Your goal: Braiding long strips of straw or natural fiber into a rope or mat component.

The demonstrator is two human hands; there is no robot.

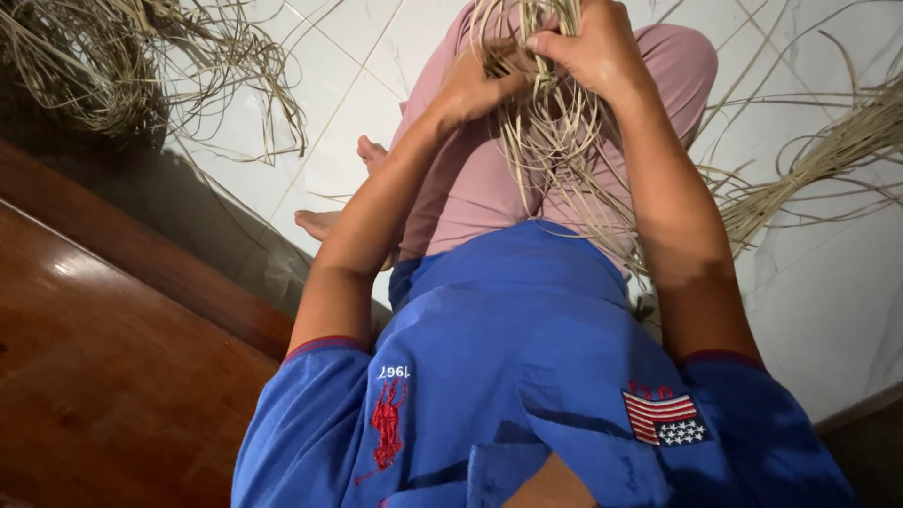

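Pale cane strips [555,141] hang over the pink-trousered lap [470,188]; left hand [470,89] and right hand [597,52] both pinch them, keeping strands taut.

- a bundle of pale straw-coloured cane strips [550,122], thin, flat and long, is gathered at the top edge of the view, above the lap.
- the strips run down loosely over pink trousers, fanning apart and crossing each other as they go.
- some curl outward to the right onto the white tiled floor.
- their upper ends are cut off by the frame.
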